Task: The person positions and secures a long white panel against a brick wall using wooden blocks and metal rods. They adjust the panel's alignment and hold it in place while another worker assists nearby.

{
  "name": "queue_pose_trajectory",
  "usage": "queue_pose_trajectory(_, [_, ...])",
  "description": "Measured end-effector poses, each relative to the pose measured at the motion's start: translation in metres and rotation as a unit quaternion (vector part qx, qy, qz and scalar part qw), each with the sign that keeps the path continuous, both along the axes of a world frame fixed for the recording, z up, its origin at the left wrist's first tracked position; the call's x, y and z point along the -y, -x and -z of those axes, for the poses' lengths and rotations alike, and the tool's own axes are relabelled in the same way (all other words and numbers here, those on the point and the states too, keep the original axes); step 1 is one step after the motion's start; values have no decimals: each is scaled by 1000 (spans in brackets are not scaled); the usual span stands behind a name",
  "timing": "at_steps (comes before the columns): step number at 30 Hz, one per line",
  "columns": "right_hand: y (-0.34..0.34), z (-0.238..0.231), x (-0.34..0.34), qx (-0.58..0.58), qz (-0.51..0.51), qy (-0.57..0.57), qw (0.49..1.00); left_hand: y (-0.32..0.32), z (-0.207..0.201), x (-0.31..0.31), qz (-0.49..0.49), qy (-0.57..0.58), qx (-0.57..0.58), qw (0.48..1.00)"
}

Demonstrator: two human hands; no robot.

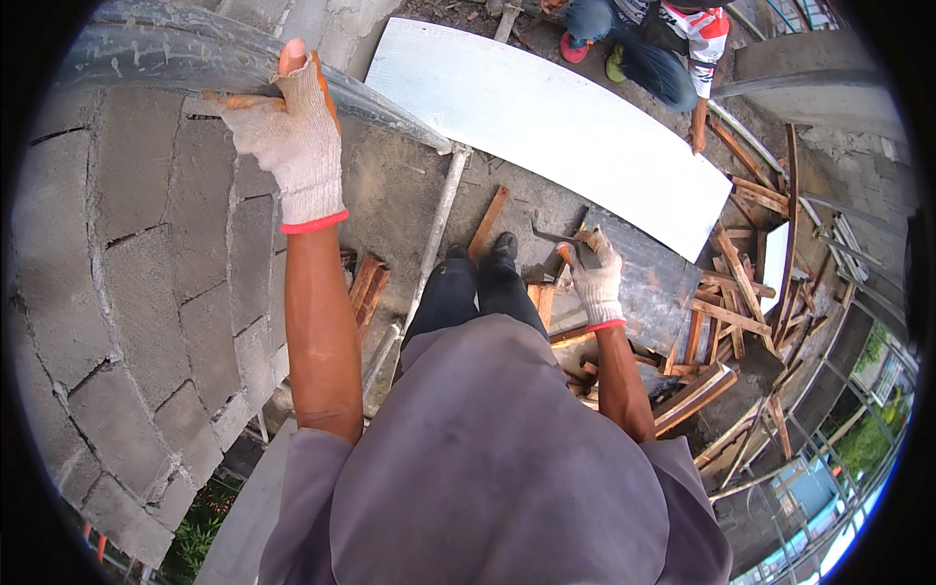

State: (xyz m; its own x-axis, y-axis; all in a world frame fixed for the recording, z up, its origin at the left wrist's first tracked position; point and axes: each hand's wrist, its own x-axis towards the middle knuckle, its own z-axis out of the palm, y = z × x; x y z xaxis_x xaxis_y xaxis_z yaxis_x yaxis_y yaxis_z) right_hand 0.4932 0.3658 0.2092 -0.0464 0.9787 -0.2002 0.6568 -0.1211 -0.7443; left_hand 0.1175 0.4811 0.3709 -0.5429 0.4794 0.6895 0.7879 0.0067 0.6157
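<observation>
- The grey block wall (146,292) filled the person's left side, with gaps in several joints; leaning hard on it could have loosened a block if the mortar was weak.
- The long white panel (546,122) overlapped a dark board (648,292); a bump on its near edge, or a pull from the co-worker's hand (698,138) at the far edge, might have slid it toward the person's shoes (504,246).
- The timber heap (731,312) lay in loose, crossed lengths to the right; a careless step could have rolled a piece or trapped a foot.
- The cement-spattered grey beam (205,54) met the gloved left grip (297,146), spread against it; whether the fingers clasped its edge could not be told. If unfixed, it might have shifted under weight.
- The dark hooked metal tool (552,232) sat in the gloved right grip (595,278), closed around it, ahead of the shoes and slightly right; a wide swing could have struck the panel's near edge.
- For room, bare concrete floor (390,200) lay between wall and pale pole (441,224).
- That pole ran close beside the left leg, limiting a sidestep.
- The short plank (487,222) lay just ahead of the shoes, leaving only a narrow strip before the panel.
</observation>
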Motion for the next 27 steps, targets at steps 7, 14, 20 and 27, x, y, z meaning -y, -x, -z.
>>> queue_pose_trajectory(7, [26,-10,-41,-77,46,99,991,5,-11,5,-74,179,-11,981])
queue_pose_trajectory(14, [44,34,-95,-146,111,150,972,-7,-6,-1,-35,-11,70,997])
queue_pose_trajectory(20, [33,91,-162,-169,152,179,957,15,28,-4,-27,-76,89,993])
queue_pose_trajectory(27, [25,113,-244,-106,198,193,955,25,46,14,19,-135,381,915])
